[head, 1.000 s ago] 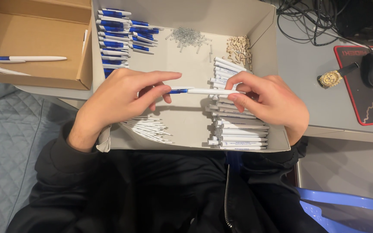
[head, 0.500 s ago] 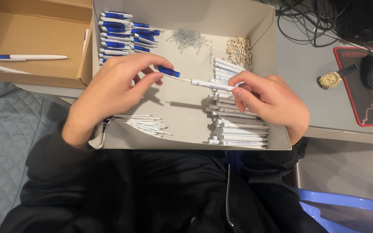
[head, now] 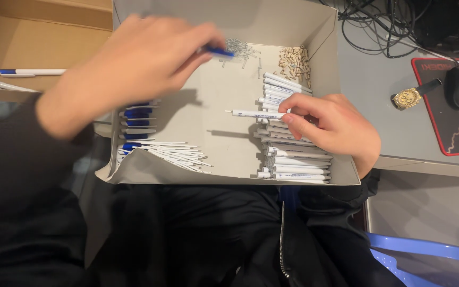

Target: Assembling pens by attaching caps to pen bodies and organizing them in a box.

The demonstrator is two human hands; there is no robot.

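Nearest, against the person's lap, sat the open cardboard tray (head: 314, 48); every place below is given from it. At its near left corner lay a fan of thin white ink refills (head: 179, 155); at its near right a stack of white pen barrels (head: 293, 159) ran back along the right wall. Over that stack the right hand (head: 333, 127) pinched one white pen barrel (head: 253, 114) by its right end between thumb and fingertips; the barrel's long axis lay crosswise to the tray, its free end pointing left toward the bare middle. Further back and to the left, the left hand (head: 139, 64) hovered above the tray's left side, blurred, its fingers pressed together on a small blue pen tip piece (head: 220, 51); that piece lay up and to the left of the barrel's open end, well apart from it, with the left hand the nearer to it. Under that hand sat a row of blue-and-white pen parts (head: 136, 119). At the far wall were a heap of small metal springs (head: 237, 47) and, to its right, a heap of small beige plastic bits (head: 295, 61). Left of the tray stood a brown carton (head: 38, 24) holding a finished blue-and-white pen (head: 27, 72).
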